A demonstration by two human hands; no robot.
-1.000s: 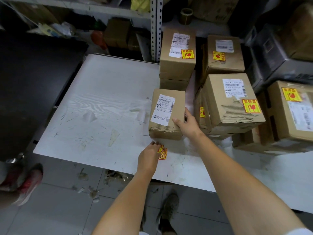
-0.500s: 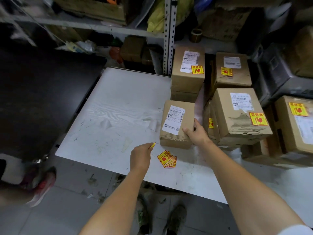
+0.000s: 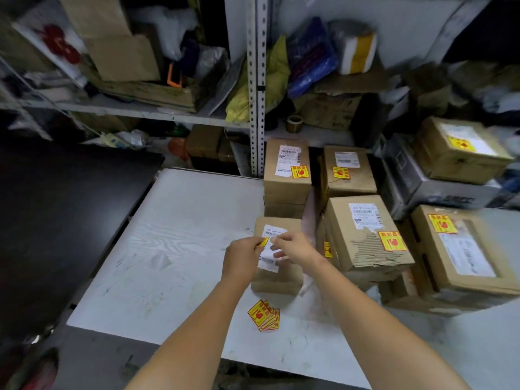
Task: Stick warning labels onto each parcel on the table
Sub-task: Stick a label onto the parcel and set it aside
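A small brown parcel (image 3: 278, 277) with a white shipping slip lies on the white table (image 3: 168, 249) and carries no yellow sticker. Above it my left hand (image 3: 242, 257) pinches a yellow warning label (image 3: 264, 242). My right hand (image 3: 295, 247) has its fingertips at the same label, over the parcel's top. A small stack of yellow and red warning labels (image 3: 264, 315) lies on the table just in front of the parcel. Several parcels to the right, such as the torn one (image 3: 363, 235), each bear a yellow label.
Labelled parcels crowd the right side: two at the back (image 3: 287, 170) (image 3: 349, 175), one at far right (image 3: 461, 249). A metal shelf post (image 3: 257, 94) and cluttered shelves stand behind. A black surface (image 3: 56, 220) borders the table's left. The table's near edge (image 3: 140, 336) drops to the floor.
My left hand has lifted one label from the stack up over the small parcel. My right hand has let go of the parcel's side and come to the label.
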